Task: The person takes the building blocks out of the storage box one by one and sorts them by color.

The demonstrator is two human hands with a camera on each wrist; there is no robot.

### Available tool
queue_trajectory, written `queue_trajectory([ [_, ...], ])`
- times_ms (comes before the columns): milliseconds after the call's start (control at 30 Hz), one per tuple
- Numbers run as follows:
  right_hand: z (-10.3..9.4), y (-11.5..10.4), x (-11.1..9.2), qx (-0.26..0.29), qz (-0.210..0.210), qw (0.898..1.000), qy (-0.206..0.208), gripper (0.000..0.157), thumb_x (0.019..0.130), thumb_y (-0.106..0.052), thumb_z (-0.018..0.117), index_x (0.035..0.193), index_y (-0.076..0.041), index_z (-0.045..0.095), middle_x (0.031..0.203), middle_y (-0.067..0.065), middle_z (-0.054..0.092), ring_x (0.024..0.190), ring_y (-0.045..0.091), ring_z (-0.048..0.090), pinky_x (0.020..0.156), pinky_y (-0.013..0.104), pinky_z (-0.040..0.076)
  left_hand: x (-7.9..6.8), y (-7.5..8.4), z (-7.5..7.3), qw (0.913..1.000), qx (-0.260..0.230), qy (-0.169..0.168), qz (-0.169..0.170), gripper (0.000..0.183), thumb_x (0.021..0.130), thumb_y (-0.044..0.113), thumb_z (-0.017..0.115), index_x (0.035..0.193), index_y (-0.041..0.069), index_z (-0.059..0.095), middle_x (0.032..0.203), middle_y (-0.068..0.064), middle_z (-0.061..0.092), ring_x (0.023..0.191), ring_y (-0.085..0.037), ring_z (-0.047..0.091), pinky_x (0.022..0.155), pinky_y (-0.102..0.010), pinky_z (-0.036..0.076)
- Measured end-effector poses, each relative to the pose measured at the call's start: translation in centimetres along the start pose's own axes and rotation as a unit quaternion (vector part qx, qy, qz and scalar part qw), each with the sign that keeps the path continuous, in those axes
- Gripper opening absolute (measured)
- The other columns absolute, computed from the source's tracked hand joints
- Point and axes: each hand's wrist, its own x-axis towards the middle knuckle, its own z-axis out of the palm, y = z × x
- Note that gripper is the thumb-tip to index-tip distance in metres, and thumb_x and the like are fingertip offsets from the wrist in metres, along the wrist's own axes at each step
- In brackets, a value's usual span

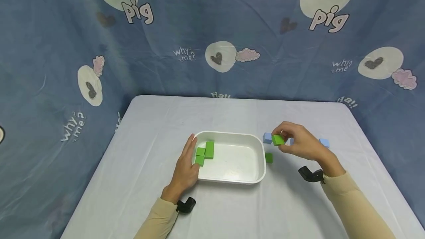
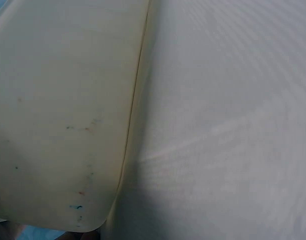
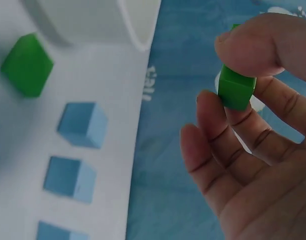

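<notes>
My left hand (image 1: 186, 169) rests against the left end of a white rectangular tray (image 1: 232, 182), fingers straight along its outside and the thumb at the near left corner. Inside that end lie three green blocks (image 1: 209, 149), one taller than the others. Right of the tray, my right hand (image 1: 300, 143) pinches a small green block (image 3: 236, 90) between thumb and fingers, raised above the table. Another green block (image 1: 269, 158) lies close by the tray's right wall. In the left wrist view the tray's pale surface (image 2: 68, 90) fills the left side.
Three blue blocks (image 3: 83, 125) stand in a row on the table near my right hand, one partly hidden behind it in the head view. A white cloth (image 1: 225, 213) covers the table. Behind hangs a blue printed curtain (image 1: 186, 17).
</notes>
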Motion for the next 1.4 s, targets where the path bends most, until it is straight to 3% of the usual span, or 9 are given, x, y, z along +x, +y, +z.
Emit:
queue_trajectory([
  [367, -0.1, 1.9, -3.2, -0.041, 0.035, 0.997, 0.049, 0.04, 0.076, 0.007, 0.08, 0.112, -0.009, 0.071, 0.103, -0.004, 0.066, 0.084, 0.016, 0.06, 0.074, 0.036, 0.055, 0.0, 0.1, 0.1, 1.0, -0.003, 0.002, 0.005, 0.089, 0.072, -0.011, 0.044, 0.158, -0.003, 0.027, 0.168, -0.013, 0.02, 0.152, -0.028, 0.023, 0.119, -0.052, 0.024],
  [833, 2.6, 3.7, -5.0, -0.04, 0.094, 0.995, 0.023, 0.037, 0.076, 0.006, 0.081, 0.11, -0.005, 0.072, 0.102, 0.0, 0.068, 0.085, 0.017, 0.06, 0.074, 0.039, 0.055, 0.1, 0.1, 0.1, 1.0, -0.006, 0.001, 0.004, 0.087, 0.073, -0.01, 0.043, 0.158, -0.004, 0.029, 0.167, -0.013, 0.021, 0.152, -0.027, 0.024, 0.118, -0.052, 0.025],
  [1400, 4.9, 5.9, -5.5, -0.035, 0.145, 0.989, -0.004, 0.037, 0.074, 0.004, 0.081, 0.109, -0.005, 0.072, 0.089, -0.002, 0.062, 0.076, 0.017, 0.053, 0.064, 0.03, 0.048, 0.1, 0.0, 0.2, 1.0, -0.004, 0.004, 0.006, 0.086, 0.074, -0.013, 0.044, 0.158, -0.004, 0.029, 0.168, -0.01, 0.019, 0.152, -0.028, 0.023, 0.117, -0.054, 0.026],
])
